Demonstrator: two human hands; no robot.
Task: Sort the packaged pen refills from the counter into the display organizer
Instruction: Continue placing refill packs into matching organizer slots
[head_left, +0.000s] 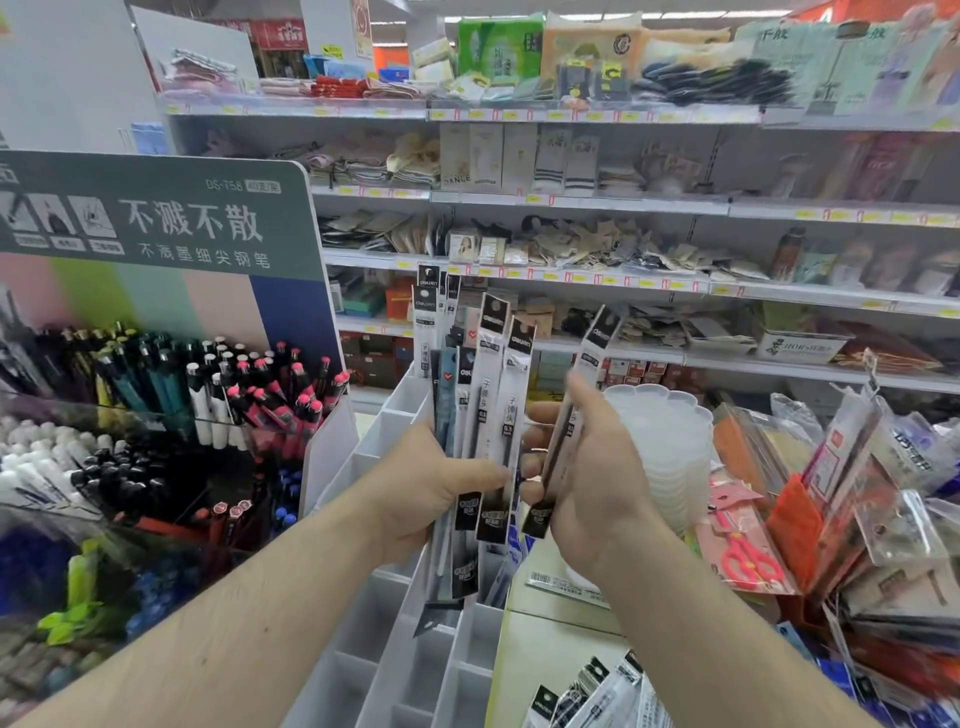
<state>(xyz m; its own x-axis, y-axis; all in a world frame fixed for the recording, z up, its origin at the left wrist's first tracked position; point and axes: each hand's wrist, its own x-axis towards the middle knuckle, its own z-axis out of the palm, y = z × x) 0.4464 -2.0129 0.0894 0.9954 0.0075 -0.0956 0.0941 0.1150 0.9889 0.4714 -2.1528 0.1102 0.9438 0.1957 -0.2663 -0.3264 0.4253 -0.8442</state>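
My left hand grips a fanned bunch of several long packaged pen refills, clear sleeves with black and white labels, held upright above the white display organizer. My right hand pinches one single refill pack just to the right of the bunch, tilted slightly right and apart from the others. More refill packs lie on the counter at the bottom, right of the organizer. The organizer's compartments run from the lower middle up toward the hands; some hold refills behind the bunch.
A tiered pen display with a green sign stands at the left. Stacked clear plastic palettes and hanging packaged goods with pink scissors crowd the right. Store shelves fill the background.
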